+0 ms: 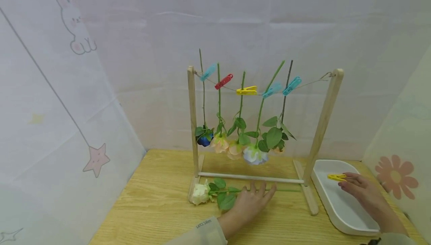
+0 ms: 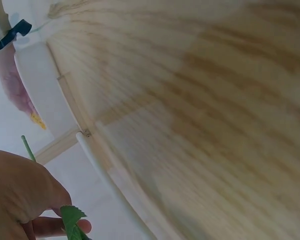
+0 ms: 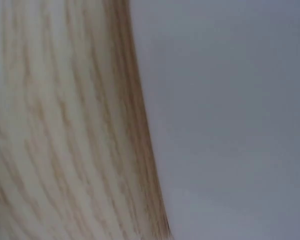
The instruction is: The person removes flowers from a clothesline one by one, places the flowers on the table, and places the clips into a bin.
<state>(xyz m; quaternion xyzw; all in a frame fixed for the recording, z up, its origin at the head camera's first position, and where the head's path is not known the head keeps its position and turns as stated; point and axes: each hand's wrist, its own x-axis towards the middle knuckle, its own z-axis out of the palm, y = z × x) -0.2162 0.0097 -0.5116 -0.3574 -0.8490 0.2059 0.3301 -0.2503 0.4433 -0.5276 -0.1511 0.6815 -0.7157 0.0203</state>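
Observation:
A white artificial rose (image 1: 201, 193) lies on the table, bloom to the left and green stem (image 1: 289, 190) to the right. My left hand (image 1: 250, 203) reaches over this stem from the front, its fingers bent around it just right of the leaves. In the left wrist view, a leaf (image 2: 71, 220) shows beside the thumb of that hand (image 2: 22, 192). Over the white tray (image 1: 350, 204), my right hand (image 1: 365, 192) pinches a yellow clothespin (image 1: 336, 177) between thumb and fingers. The right wrist view shows neither that hand nor the clothespin.
Behind the rose stands a wooden frame (image 1: 324, 125) with a string across its posts. Several artificial flowers hang bloom-down from it, held by blue, red (image 1: 223, 82) and yellow clothespins (image 1: 247, 90). A white crossbar (image 1: 249, 178) joins the frame's feet. Printed cloth surrounds the table (image 1: 148, 200).

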